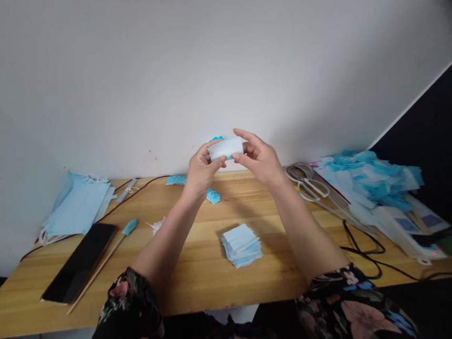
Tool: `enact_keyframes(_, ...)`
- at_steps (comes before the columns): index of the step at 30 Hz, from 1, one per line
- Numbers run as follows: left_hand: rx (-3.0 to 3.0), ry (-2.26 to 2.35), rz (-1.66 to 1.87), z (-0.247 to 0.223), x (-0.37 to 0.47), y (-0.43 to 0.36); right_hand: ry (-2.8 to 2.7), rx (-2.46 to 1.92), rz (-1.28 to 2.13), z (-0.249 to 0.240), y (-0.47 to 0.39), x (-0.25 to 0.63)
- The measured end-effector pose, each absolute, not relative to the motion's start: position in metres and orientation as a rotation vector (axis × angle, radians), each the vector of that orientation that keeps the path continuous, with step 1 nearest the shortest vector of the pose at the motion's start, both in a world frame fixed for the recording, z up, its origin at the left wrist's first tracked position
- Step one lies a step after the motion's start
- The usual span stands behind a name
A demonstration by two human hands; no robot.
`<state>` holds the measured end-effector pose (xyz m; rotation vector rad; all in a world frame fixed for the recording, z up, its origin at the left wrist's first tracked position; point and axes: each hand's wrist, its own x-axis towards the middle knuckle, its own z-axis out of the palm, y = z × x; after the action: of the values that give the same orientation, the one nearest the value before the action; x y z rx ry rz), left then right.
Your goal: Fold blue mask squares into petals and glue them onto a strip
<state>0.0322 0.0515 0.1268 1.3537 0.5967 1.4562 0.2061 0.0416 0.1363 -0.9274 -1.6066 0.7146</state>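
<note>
Both hands are raised above the table, holding a small folded piece of white and light-blue mask fabric (226,148) between them. My left hand (202,169) pinches its left end, thumb on the near lower edge. At the right end, my right hand (263,161) grips it with the thumb below, while the index finger sticks up. Below the hands lies a stack of cut white and blue fabric squares (241,244). A small crimped blue piece (213,196) rests near my left wrist, and another crimped blue piece (176,180) lies further left.
At left are a pile of blue face masks (76,203), a black phone (79,264) and a wooden stick with a blue tip (103,264). At right are scissors (310,188), heaped blue and white scraps (381,177), a power strip (410,238) and black cables (363,252). A wall backs the table.
</note>
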Motion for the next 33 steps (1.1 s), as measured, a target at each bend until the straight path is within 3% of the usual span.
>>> enact_keyframes(20,1.463,0.7,1.56,0.131,0.036,0.045,-1.571,-0.97,0.598,0.15,0.029,0.208)
enact_keyframes(25,1.59,0.753,1.709,0.161,0.027,-0.008,-1.555,-0.972,0.473,0.161,0.02,0.213)
enact_keyframes(27,1.701,0.72,1.608,0.183,0.018,-0.049,-1.545,-0.94,0.469,0.165,0.017,0.215)
enact_keyframes(30,1.897,0.568,1.131,0.202,0.001,-0.112,-1.538,-0.912,0.44,0.169,0.013,0.218)
enact_keyframes(33,1.841,0.426,0.573,0.169,-0.015,-0.158,-1.548,-0.897,0.395,0.171,0.01,0.218)
